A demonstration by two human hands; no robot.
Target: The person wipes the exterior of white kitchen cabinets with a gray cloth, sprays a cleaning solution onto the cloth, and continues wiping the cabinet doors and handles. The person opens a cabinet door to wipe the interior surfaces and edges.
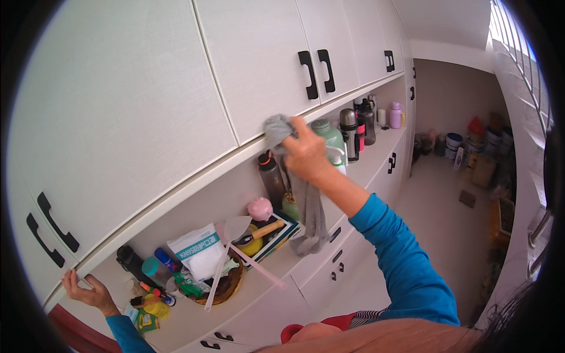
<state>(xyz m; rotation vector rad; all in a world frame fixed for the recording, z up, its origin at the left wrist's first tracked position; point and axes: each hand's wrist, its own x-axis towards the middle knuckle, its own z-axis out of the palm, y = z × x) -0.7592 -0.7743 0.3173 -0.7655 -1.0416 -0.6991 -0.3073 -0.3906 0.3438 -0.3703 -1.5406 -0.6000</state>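
Note:
My right hand (306,152) grips a grey cloth (312,207), bunched against the lower edge of a white upper cabinet door (265,66); the rest of the cloth hangs down over the shelf's front. At the lower left, my left hand (90,293) rests with its fingers apart on the ledge under the cabinet doors, holding nothing. Behind the cloth stand a dark bottle with an orange ring (271,176) and a green jar (331,134), partly hidden by my right hand.
Along the open shelf stand a steel thermos (349,132), a purple bottle (396,115), a pink piggy bank (260,208), fly swatters (217,278), a mask packet (198,247) and a wicker basket (234,282). Buckets (453,143) stand on the floor at the far right. Black handles stick out from the doors.

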